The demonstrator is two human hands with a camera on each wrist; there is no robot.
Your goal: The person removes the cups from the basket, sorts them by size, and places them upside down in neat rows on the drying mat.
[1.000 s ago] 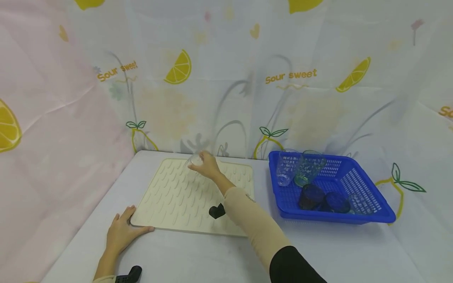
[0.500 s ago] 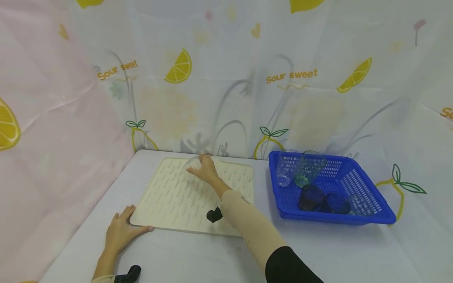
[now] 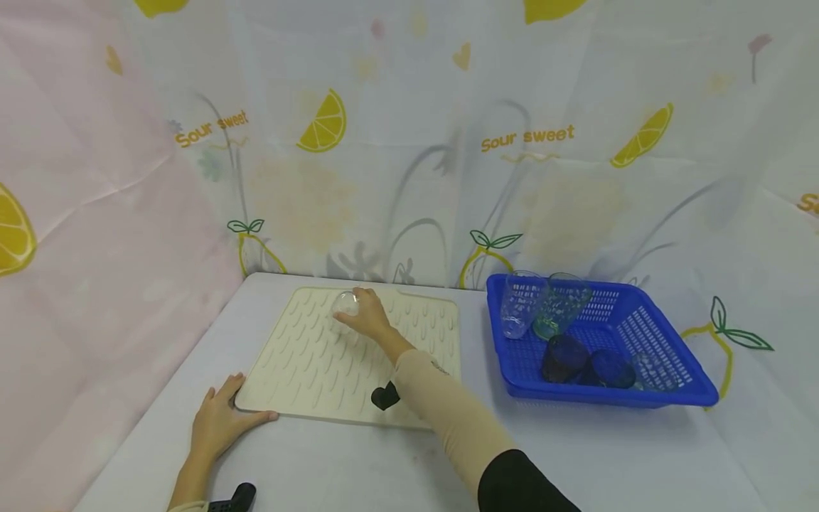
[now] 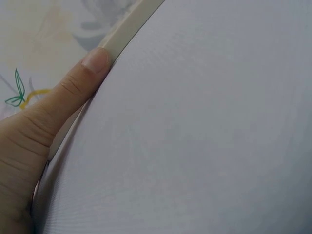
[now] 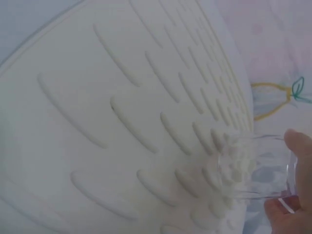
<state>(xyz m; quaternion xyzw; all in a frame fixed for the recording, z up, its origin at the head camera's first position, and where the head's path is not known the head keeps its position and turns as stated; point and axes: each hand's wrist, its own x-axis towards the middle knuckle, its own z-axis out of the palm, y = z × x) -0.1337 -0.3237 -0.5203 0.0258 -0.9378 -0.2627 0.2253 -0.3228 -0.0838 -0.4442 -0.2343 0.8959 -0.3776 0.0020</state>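
A clear glass [image 3: 345, 304] is held near the back of the cream ridged mat [image 3: 320, 370] by my right hand [image 3: 371, 316]. In the right wrist view, thumb and fingers of the right hand [image 5: 297, 180] pinch one end of the glass [image 5: 256, 168], whose other end is at the mat's ridges [image 5: 131, 126]; whether it touches them I cannot tell. My left hand [image 3: 216, 423] rests at the mat's front left corner, fingers spread. The left wrist view has the left hand's thumb [image 4: 73, 92] lying along the mat's edge [image 4: 129, 27].
To the right of the mat stands a blue plastic basket [image 3: 614, 398]. It holds a tall clear glass [image 3: 520, 306], a greenish glass [image 3: 559, 306], two dark glasses [image 3: 563, 358] and another clear one [image 3: 652, 370]. A printed cloth [image 3: 397, 178] hangs behind the white table [image 3: 333, 462].
The right hand has moved slightly down and to the left with the glass, whose round end now faces the head camera more. The left hand has stayed at the mat's corner.
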